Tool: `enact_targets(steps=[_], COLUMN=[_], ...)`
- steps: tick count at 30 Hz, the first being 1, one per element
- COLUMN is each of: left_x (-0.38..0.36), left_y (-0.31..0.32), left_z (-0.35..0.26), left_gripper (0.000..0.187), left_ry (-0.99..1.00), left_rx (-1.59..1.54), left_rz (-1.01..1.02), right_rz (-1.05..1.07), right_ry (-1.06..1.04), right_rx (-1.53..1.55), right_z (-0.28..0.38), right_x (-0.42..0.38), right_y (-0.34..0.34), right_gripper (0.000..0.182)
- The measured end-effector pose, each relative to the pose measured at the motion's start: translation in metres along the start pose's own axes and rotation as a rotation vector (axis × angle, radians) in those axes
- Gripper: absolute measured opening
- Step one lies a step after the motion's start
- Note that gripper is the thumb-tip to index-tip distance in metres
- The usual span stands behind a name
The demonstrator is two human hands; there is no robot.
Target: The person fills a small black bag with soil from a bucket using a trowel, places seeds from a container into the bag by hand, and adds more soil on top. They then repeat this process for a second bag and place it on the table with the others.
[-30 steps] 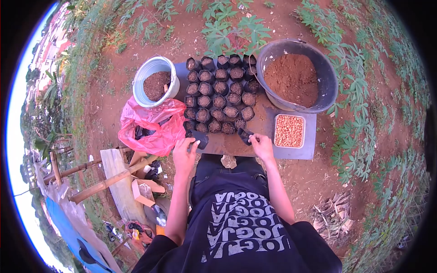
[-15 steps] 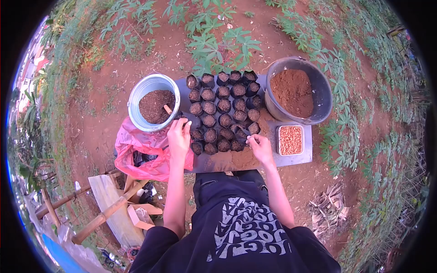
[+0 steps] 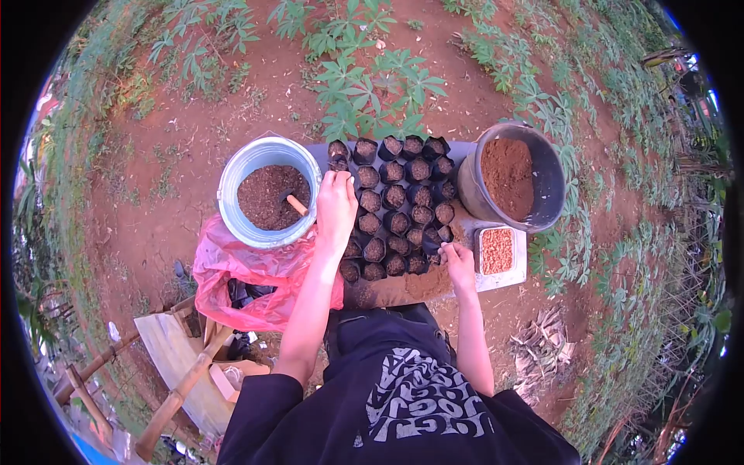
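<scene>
Starting at the left, a crumpled pink plastic bag (image 3: 260, 271) lies beside a pale metal bucket of dark soil (image 3: 269, 192), a wooden handle poking out of it. Just right of the bucket, the left hand (image 3: 336, 208) is curled, pinching a small black nursery bag (image 3: 339, 164) at the far left of the cluster of soil-filled black nursery bags (image 3: 399, 205). At the cluster's near right corner, the right hand (image 3: 459, 260) grips a bag's edge (image 3: 434, 243). Further right: a white tray of reddish seeds (image 3: 497, 251) and a grey tub of red-brown earth (image 3: 511, 177).
</scene>
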State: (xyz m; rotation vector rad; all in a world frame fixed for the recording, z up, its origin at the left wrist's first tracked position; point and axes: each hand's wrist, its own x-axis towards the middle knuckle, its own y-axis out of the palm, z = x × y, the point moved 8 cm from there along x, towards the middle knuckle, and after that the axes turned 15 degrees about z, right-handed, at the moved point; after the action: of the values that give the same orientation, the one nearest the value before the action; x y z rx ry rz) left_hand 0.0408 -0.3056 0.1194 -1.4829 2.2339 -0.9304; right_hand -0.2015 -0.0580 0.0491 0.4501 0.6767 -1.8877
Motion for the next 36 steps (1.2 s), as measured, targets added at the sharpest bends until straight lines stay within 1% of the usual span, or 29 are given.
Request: enact_targets(steps=[1, 4, 6, 8, 10, 12, 14, 17, 21, 24, 25, 28, 29, 33, 36], left_x=[0.015, 0.062, 0.093, 0.116, 0.131, 0.138, 0.135, 0.131, 0.134, 0.137, 0.138, 0.134, 0.131, 0.129, 0.121], left_y=[-0.001, -0.003, -0.001, 0.003, 0.008, 0.017, 0.005, 0.002, -0.003, 0.003, 0.010, 0.031, 0.037, 0.059, 0.064], left_z=[0.001, 0.011, 0.028, 0.044, 0.067, 0.102, 0.103, 0.109, 0.113, 0.110, 0.110, 0.110, 0.111, 0.104, 0.090], left_gripper=[0.008, 0.007, 0.007, 0.008, 0.008, 0.013, 0.014, 0.008, 0.008, 0.008, 0.010, 0.013, 0.013, 0.015, 0.015], left_ry=[-0.015, 0.061, 0.062, 0.045, 0.004, -0.071, -0.068, -0.083, -0.098, -0.123, -0.126, -0.238, -0.309, -0.326, -0.357], left_rx=[0.020, 0.055, 0.138, 0.259, 0.412, 0.572, 0.568, 0.609, 0.641, 0.580, 0.602, 0.711, 0.771, 0.954, 1.014], left_rz=[0.027, 0.093, 0.217, 0.353, 0.413, 0.465, 0.407, 0.421, 0.389, 0.437, 0.458, 0.513, 0.545, 0.589, 0.558], right_rz=[0.007, 0.027, 0.043, 0.047, 0.057, 0.069, 0.074, 0.087, 0.091, 0.110, 0.110, 0.110, 0.111, 0.110, 0.100], right_ry=[-0.011, -0.041, -0.058, -0.026, -0.014, -0.025, -0.025, -0.024, -0.036, -0.044, -0.031, -0.006, -0.007, 0.009, 0.013], right_rx=[0.008, 0.034, 0.055, 0.070, 0.085, 0.100, 0.086, 0.078, 0.098, 0.123, 0.126, 0.132, 0.132, 0.159, 0.173], right_z=[0.002, 0.005, 0.005, 0.004, -0.002, -0.011, -0.015, -0.020, -0.027, -0.032, -0.032, -0.030, -0.028, -0.021, -0.017], right_x=[0.001, 0.002, 0.004, 0.005, 0.006, 0.010, 0.011, 0.011, 0.018, 0.023, 0.024, 0.024, 0.025, 0.027, 0.025], right_y=[0.004, 0.014, 0.018, 0.020, 0.021, 0.022, 0.021, 0.024, 0.018, 0.015, 0.015, 0.012, 0.012, 0.010, 0.008], right_gripper=[0.028, 0.026, 0.026, 0.026, 0.027, 0.028, 0.029, 0.030, 0.030, 0.029, 0.029, 0.029, 0.029, 0.028, 0.028])
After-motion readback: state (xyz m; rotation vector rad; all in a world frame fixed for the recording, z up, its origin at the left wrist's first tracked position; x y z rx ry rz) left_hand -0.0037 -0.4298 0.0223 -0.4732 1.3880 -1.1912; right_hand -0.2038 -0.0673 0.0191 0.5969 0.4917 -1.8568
